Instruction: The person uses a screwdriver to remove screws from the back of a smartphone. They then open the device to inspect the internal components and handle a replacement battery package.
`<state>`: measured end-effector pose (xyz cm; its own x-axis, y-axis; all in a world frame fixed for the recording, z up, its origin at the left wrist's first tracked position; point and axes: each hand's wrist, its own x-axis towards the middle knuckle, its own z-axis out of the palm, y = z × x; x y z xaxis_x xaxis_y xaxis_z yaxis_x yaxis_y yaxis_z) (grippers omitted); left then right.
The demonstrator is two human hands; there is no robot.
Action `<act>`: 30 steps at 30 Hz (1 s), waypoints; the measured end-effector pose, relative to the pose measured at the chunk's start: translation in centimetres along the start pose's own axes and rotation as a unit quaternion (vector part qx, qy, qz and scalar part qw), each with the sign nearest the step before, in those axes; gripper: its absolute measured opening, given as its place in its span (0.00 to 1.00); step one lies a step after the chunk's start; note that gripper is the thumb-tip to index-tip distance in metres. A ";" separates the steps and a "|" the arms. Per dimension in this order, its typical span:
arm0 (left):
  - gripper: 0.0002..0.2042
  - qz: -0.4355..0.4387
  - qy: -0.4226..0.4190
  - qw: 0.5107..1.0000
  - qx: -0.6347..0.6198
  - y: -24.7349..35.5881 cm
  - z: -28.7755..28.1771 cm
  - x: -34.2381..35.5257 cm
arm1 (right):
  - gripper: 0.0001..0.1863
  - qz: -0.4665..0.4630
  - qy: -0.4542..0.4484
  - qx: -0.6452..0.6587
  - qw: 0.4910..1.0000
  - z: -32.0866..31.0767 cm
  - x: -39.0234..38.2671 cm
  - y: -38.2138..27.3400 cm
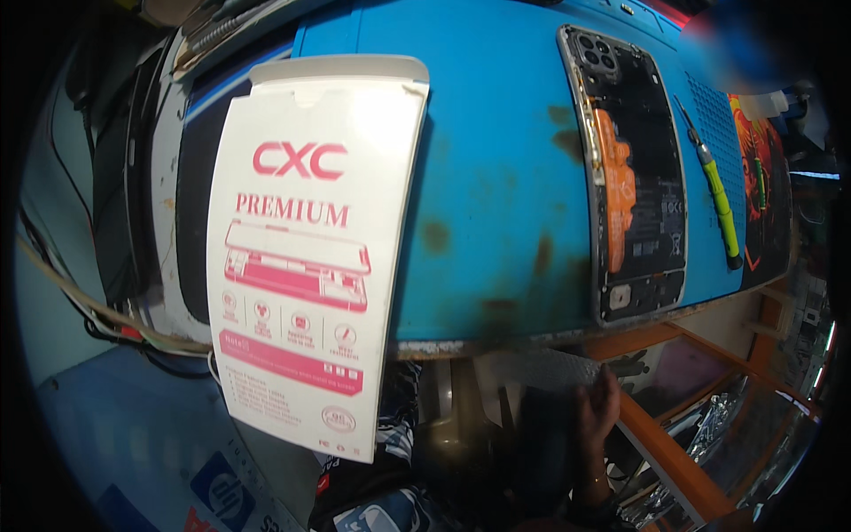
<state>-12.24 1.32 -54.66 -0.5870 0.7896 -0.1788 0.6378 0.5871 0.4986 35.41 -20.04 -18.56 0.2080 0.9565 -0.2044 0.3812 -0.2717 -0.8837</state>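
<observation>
My right hand [604,410] is low in the picture, below the bench edge, in dim light. Its fingers are bent round the side of a clear, bumpy plastic sleeve [564,365] that looks like bubble wrap. What the sleeve contains is too dark to tell. My left hand is not in view. Above, on the blue work mat [487,168], lies a phone [651,168] with its back cover off, showing a black battery and an orange strip. A yellow-green screwdriver [720,204] rests to its right. On the left is a white box [301,115] with pink printing, reaching past the bench edge.
Cables [97,315] run along the left side by a dark flat panel [197,222]. A wooden-framed glass case [656,426] stands below the bench at right. A blurred blue object [745,44] and a white bottle [761,105] are at the upper right.
</observation>
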 end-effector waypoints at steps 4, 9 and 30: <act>0.09 0.059 -0.022 0.997 -0.037 0.5 -0.8 -9.4 | 0.26 -0.027 0.005 -0.010 1.000 1.0 -0.8 -1.0; 0.09 0.098 -0.080 0.992 -0.005 0.7 -0.2 -17.9 | 0.17 -0.094 0.005 -0.085 0.992 2.9 -1.6 -2.8; 0.09 0.093 -0.060 0.992 0.066 0.5 2.1 -16.2 | 0.10 -0.121 0.005 -0.052 0.991 3.1 0.1 -3.7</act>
<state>-1.35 -10.85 -53.30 -0.3955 0.8969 -0.1976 0.7939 0.4421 0.4174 31.25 -18.63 -16.64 0.1073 0.9942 0.0121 0.5116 -0.0448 -0.8580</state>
